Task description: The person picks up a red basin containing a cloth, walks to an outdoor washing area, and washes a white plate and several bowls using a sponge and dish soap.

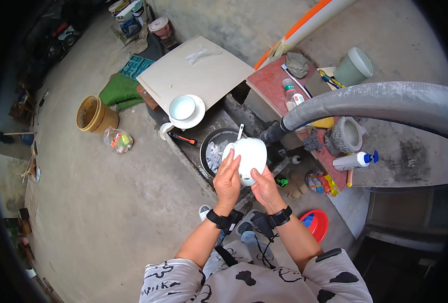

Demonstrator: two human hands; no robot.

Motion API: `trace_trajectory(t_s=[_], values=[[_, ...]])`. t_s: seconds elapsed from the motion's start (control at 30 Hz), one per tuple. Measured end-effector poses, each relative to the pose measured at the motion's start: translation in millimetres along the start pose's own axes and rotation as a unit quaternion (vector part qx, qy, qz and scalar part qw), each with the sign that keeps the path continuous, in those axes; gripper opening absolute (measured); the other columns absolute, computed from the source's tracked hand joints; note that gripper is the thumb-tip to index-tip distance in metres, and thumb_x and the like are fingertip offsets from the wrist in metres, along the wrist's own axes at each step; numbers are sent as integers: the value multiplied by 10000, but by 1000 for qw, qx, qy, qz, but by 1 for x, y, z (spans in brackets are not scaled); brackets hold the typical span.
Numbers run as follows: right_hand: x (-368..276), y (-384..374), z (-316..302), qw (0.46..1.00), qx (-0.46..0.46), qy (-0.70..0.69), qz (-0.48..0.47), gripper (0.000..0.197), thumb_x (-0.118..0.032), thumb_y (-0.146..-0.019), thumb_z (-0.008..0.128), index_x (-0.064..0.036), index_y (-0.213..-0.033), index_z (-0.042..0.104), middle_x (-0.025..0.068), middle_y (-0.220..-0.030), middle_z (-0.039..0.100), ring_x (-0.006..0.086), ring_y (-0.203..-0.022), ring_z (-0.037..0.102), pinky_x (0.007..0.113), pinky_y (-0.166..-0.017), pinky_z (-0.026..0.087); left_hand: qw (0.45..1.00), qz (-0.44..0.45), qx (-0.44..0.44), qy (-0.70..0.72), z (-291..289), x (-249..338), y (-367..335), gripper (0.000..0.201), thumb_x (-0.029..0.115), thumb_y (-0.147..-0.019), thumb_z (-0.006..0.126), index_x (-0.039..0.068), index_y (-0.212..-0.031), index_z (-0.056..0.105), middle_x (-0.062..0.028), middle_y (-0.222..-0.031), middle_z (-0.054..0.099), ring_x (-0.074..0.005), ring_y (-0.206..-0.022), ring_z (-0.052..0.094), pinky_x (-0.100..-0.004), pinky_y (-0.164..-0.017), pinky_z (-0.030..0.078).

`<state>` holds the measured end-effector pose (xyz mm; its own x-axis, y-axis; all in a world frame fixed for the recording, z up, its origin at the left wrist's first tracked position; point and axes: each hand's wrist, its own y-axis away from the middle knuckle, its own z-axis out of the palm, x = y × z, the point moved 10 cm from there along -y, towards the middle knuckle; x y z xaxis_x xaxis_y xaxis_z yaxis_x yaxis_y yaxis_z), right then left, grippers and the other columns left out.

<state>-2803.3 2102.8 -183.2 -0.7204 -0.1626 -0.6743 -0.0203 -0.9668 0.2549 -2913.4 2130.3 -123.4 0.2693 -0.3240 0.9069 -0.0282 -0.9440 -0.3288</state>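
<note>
Between my two hands is a white bowl point(252, 151), tilted, with a small green mark near its lower edge. My left hand point(228, 181) presses along its left side, fingers stretched up over it. My right hand point(265, 189) grips the lower right, thumb on the surface and the other fingers hidden behind. Just beyond, partly covered by the bowl, a dark round basin point(202, 160) contains liquid with whitish patches; a pale handle point(240, 131) sticks out of it. The basin sits in a grey concrete sink point(181, 150).
On a pale board point(193, 65) a bowl point(182, 107) rests on a white plate point(199, 112). An orange-and-black handled tool point(182, 138) lies on the sink's edge. A thick grey pipe point(360, 101) crosses above a pump bottle point(352, 161) and stone mortar point(344, 136). A red basin point(324, 222) stands lower right.
</note>
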Motion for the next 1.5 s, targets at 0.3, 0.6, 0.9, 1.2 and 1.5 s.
trace_trajectory(t_s=[0.3,0.6,0.9,1.2,1.5], values=[[9,13,3,980,-83,170,63,445,-126,-874,537,3,-1266,370,81,-1194,498,139,-1036,520,292,-902,405,942,-99,-299,118,36,-38,-43,357,226,-921,419,39,-1212,506,-125,-1215,519,-242,-1147,468,-341,-961,363],[19,14,-3,992,-12,-123,17,487,-138,-858,557,-37,-1293,361,80,-1256,477,195,-1145,470,369,-959,375,686,-460,46,562,48,-97,42,537,473,-925,304,54,-1222,462,-97,-1208,524,-255,-1098,506,-386,-943,397],[18,35,8,979,-74,-130,137,425,-145,-878,528,-17,-1264,405,87,-1240,491,198,-1133,479,368,-967,363,718,-416,-44,557,28,-108,34,444,354,-919,378,12,-1181,484,-127,-1143,564,-272,-1022,556,-375,-899,440],[26,32,0,972,-49,226,-34,296,-125,-875,519,-19,-1152,519,111,-1080,585,200,-1022,541,333,-910,387,624,-468,82,621,64,-94,90,462,357,-907,351,7,-1184,469,-146,-1184,522,-297,-1075,512,-413,-923,412],[10,33,37,686,-247,652,-209,273,-87,-710,571,-62,-982,575,120,-771,601,329,-721,579,401,-652,445,540,-516,-61,662,53,-60,100,804,678,-815,310,64,-1333,299,-186,-1329,374,-358,-1188,402,-506,-983,314]])
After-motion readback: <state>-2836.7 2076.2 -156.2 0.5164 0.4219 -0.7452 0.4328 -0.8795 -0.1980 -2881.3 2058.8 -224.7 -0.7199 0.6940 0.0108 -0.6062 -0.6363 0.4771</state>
